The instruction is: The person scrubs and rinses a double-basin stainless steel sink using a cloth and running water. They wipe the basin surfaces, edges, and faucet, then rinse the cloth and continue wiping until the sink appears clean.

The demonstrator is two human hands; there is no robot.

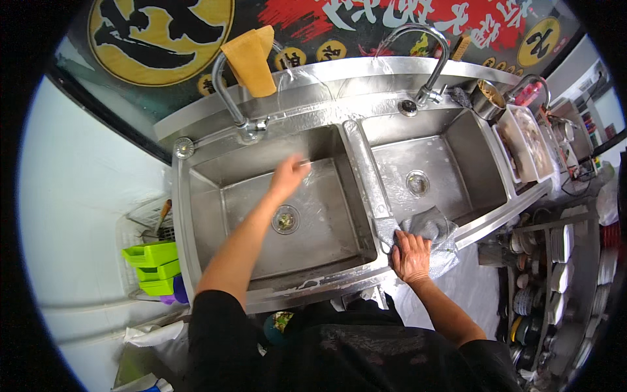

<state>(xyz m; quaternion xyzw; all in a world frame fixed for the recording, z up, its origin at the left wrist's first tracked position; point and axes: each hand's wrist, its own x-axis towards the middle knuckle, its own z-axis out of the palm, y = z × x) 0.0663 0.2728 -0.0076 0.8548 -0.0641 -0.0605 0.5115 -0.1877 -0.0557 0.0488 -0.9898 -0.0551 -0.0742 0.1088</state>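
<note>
My left hand (289, 176) is over the left stainless steel sink basin (313, 245), blurred by motion, its fingers curled; whether it holds anything small cannot be made out. My right hand (411, 255) rests on a grey cloth (431, 229) draped over the front rim of the sink, near the divider (368, 171). Bits of food lie in the left drain (285, 220); another drain (418, 183) sits in the right basin. Splashes of water show on the back ledge between the left faucet (230, 98) and the right faucet (436, 59).
A yellow cloth (252, 61) hangs over the left faucet. Drain strainers (184, 148) stand on the ledge. Right of the basins are a metal container (488, 100) and white plastic tubs (526, 142). Green bins (156, 264) hang at left; a rack of dishes (543, 274) stands at right.
</note>
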